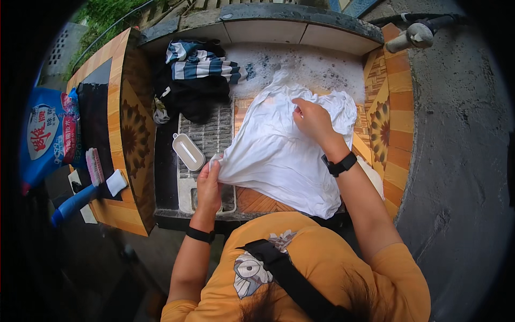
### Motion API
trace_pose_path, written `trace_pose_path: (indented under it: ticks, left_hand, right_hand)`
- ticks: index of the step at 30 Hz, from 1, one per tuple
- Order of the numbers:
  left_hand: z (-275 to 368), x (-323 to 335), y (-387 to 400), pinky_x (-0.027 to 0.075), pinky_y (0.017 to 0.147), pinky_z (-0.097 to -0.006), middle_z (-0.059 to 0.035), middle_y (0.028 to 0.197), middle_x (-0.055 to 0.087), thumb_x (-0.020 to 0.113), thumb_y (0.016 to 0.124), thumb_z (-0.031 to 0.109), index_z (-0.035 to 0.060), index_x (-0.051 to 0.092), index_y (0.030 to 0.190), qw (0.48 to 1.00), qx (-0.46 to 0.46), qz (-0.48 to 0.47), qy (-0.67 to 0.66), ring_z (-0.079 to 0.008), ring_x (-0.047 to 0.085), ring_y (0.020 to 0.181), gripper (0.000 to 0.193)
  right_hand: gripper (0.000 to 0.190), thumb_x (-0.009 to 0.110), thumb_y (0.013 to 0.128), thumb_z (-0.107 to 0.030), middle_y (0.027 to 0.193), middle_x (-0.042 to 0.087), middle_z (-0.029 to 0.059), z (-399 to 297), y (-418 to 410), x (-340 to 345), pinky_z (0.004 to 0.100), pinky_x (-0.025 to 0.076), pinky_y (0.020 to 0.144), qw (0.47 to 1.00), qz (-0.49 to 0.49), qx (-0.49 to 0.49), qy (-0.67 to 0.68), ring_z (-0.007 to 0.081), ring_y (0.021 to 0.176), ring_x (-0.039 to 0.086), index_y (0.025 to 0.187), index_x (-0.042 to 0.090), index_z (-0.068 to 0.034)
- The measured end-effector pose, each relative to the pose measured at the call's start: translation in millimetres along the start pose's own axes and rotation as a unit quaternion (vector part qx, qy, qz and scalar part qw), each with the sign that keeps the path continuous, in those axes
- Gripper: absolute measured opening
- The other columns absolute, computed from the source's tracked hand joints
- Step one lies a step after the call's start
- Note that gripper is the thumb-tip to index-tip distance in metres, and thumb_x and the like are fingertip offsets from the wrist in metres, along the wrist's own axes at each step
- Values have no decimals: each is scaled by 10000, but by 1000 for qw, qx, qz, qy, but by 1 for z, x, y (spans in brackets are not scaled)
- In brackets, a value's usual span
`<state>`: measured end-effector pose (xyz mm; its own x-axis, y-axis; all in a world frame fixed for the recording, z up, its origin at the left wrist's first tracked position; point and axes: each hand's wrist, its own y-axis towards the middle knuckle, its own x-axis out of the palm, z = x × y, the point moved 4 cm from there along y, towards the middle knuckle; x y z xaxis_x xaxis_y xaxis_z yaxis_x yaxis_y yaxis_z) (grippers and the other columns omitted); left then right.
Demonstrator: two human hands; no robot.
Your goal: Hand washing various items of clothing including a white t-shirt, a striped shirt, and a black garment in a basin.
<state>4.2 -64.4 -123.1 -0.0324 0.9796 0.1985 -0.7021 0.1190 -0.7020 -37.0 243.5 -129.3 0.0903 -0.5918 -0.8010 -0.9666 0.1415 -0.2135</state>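
Observation:
A wet white garment (277,145) is spread over the floor of a tiled wash basin (257,199). Its left corner is pinched between the thumb and fingers of my left hand (210,183), which pulls the fabric into taut folds. My right hand (314,120) is over the upper middle of the garment with its fingers curled; whether they grip the fabric cannot be told. Beside my left hand, a pale oval soap dish (188,152) rests on a ribbed stone washboard (207,129).
Dark clothes (197,94) and a blue-and-white striped garment (201,68) are heaped at the back left. Foamy water (322,68) fills the back. On the left ledge are a scrub brush (94,166), a white bar (116,182) and a blue detergent bag (48,137). A tap (416,36) juts in back right.

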Motion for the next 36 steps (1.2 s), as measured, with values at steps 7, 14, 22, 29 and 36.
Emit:
trace_pose_path:
  ticks: [7, 14, 22, 29, 36]
  left_hand:
    - [12, -21, 10, 440, 845, -285, -46, 1067, 566, 436, 940, 268, 47, 502, 1174, 989, 38, 144, -12, -126, 545, 966, 329]
    - [107, 49, 40, 450, 873, -329, -57, 1062, 547, 386, 956, 292, 65, 429, 1240, 980, 147, 30, -128, -149, 549, 957, 366]
    - [220, 67, 50, 396, 936, -369, -49, 1126, 529, 379, 955, 315, 86, 416, 1257, 936, 306, -89, -149, -184, 508, 1058, 380]
    - [119, 35, -3, 384, 846, -323, -113, 1045, 583, 601, 776, 140, -4, 681, 832, 875, 56, -388, 285, -194, 524, 937, 173]
    - [30, 11, -30, 414, 810, -337, -87, 839, 630, 658, 723, 174, 53, 674, 796, 755, 114, -364, 534, -251, 527, 913, 142]
  right_hand:
    - [558, 625, 728, -160, 1257, 483, 114, 19, 115, 46, 393, 390, 927, 988, 74, 29, -134, 330, 1178, 415, 1249, 434, -100]
    - [332, 661, 745, -136, 1000, 621, 77, 80, 138, 14, 281, 451, 812, 932, 13, 61, 357, 188, 894, 591, 1054, 592, -38]
    - [339, 561, 779, 6, 1046, 584, 59, 97, 28, -165, 238, 423, 839, 775, 193, -23, 601, 131, 929, 553, 1116, 537, -4]
    - [238, 513, 689, -25, 838, 636, 95, 124, -116, -76, 285, 452, 714, 991, 60, 114, 40, 213, 728, 569, 857, 672, -79]
    - [222, 547, 694, -43, 768, 617, 142, 120, -138, -46, 359, 473, 693, 985, -4, 168, 29, 294, 730, 591, 894, 642, -33]
